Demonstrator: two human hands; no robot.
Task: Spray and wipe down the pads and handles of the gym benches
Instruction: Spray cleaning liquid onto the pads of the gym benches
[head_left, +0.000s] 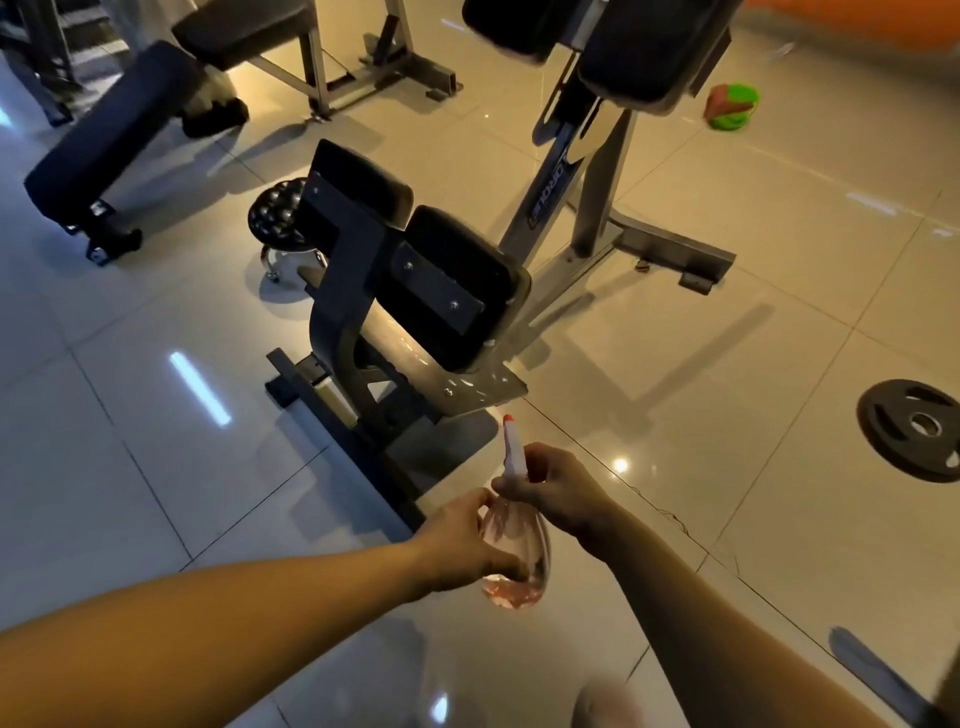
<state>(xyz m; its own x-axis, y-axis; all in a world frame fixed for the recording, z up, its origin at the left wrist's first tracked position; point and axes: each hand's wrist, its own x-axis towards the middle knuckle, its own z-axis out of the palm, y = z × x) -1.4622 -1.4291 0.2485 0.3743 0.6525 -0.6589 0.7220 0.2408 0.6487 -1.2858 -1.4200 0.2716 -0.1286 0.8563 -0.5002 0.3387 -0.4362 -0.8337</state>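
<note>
I hold a clear spray bottle (517, 558) with pinkish liquid at its bottom and a white head with a red nozzle tip. My left hand (465, 545) cups the bottle's body. My right hand (553, 491) grips its neck and trigger. The nozzle points up toward a grey-framed bench (558, 187) with two black lower pads (457, 291) just ahead. Two more black pads (631, 47) sit at its top, partly cut off by the frame edge. No cloth is visible.
A black flat bench (109, 140) lies at the left, and another bench (249, 31) stands behind it. A small round stool (278, 213) sits beside the lower pads. A weight plate (914, 426) lies on the tiled floor at right. A green object (732, 106) lies far right.
</note>
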